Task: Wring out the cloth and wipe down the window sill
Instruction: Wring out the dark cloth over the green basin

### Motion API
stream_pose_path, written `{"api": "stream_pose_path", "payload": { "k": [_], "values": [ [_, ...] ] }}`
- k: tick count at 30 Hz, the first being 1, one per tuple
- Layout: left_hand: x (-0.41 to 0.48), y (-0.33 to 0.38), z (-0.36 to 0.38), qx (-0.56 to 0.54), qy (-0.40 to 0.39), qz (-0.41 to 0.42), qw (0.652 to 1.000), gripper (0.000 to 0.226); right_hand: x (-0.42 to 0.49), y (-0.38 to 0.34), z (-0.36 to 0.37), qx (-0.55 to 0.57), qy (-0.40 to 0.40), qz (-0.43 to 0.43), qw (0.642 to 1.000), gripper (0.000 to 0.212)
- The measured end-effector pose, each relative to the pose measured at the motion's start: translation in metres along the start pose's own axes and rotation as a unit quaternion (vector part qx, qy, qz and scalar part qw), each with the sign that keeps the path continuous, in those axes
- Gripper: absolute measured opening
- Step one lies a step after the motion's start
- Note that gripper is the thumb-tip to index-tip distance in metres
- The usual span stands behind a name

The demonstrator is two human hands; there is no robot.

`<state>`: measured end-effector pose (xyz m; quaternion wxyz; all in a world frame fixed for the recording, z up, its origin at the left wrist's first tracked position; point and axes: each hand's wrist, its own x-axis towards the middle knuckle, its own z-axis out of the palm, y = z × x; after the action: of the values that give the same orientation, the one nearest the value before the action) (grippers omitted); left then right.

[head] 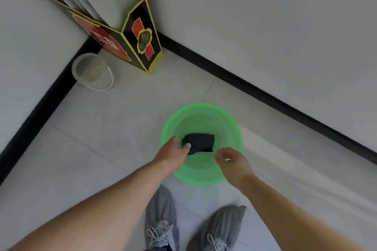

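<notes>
Pale tiled floor (102, 138), room corner, white walls (265, 16) with a black baseboard (244, 79) along the bottom. Green basin (204, 108) sits on the floor just in front of the person's grey shoes (161, 218), near the right-hand wall. Black, red and yellow box (140, 34) stands in the corner, tilted back against the wall. Clear tub (92, 71) is just beside the box, on its left, against the baseboard. Both bare arms reach down over the basin. Left hand (173, 153) is at the basin's left rim, thumb and fingers curled round the left end of the cloth (199, 142). Right hand (232, 161) hovers over the basin's right side, just apart from the cloth, fingers loosely curled, nothing in them. Cloth is dark, bunched into a rough block, inside the basin. Can't tell whether there's water in the basin.
</notes>
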<state>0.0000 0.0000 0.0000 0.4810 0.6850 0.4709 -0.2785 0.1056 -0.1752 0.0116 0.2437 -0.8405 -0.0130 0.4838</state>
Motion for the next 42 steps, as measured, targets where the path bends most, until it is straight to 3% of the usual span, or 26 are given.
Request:
{"api": "stream_pose_path", "payload": {
  "k": [6, 11, 13, 15, 18, 20, 24, 27, 32, 34, 39, 42],
  "values": [
    [0.108, -0.029, 0.069, -0.014, 0.044, 0.013, 0.999, 0.041, 0.117, 0.036, 0.072, -0.022, 0.073, -0.087, 0.993, 0.037],
    [0.146, -0.043, 0.095, -0.039, 0.091, -0.026, 0.995, 0.055, 0.158, 0.055, 0.097, 0.022, 0.121, -0.075, 0.99, 0.047],
    [0.149, -0.047, 0.1, -0.082, 0.095, -0.033, 0.991, 0.061, 0.162, 0.058, 0.105, 0.093, 0.109, -0.033, 0.989, 0.049],
    [0.148, -0.051, 0.1, -0.139, 0.078, -0.054, 0.986, 0.06, 0.164, 0.061, 0.109, 0.183, 0.082, 0.019, 0.98, 0.037],
    [0.138, -0.054, 0.095, -0.223, 0.033, -0.058, 0.973, 0.031, 0.153, 0.065, 0.104, 0.268, 0.037, 0.05, 0.961, 0.02],
    [0.126, -0.054, 0.087, -0.291, 0.003, -0.057, 0.955, 0.016, 0.143, 0.067, 0.096, 0.282, 0.007, 0.041, 0.959, 0.024],
    [0.102, -0.047, 0.078, -0.392, 0.006, -0.025, 0.92, 0.012, 0.117, 0.063, 0.083, 0.342, -0.073, 0.034, 0.936, 0.034],
    [0.092, -0.04, 0.079, -0.372, 0.007, 0.019, 0.928, 0.025, 0.101, 0.058, 0.077, 0.418, -0.139, 0.027, 0.897, 0.029],
    [0.092, -0.037, 0.078, -0.393, -0.064, 0.019, 0.917, 0.059, 0.091, 0.048, 0.065, 0.428, -0.176, -0.014, 0.886, 0.034],
    [0.092, -0.036, 0.076, -0.401, -0.076, 0.014, 0.913, 0.057, 0.093, 0.046, 0.058, 0.438, -0.189, -0.021, 0.879, 0.028],
    [0.095, -0.03, 0.085, -0.259, 0.041, 0.091, 0.961, 0.018, 0.101, 0.038, 0.049, 0.44, -0.174, 0.001, 0.881, 0.022],
    [0.092, -0.022, 0.092, -0.236, 0.072, 0.078, 0.966, 0.029, 0.099, 0.027, 0.057, 0.423, -0.102, 0.025, 0.9, 0.019]
  ]
}}
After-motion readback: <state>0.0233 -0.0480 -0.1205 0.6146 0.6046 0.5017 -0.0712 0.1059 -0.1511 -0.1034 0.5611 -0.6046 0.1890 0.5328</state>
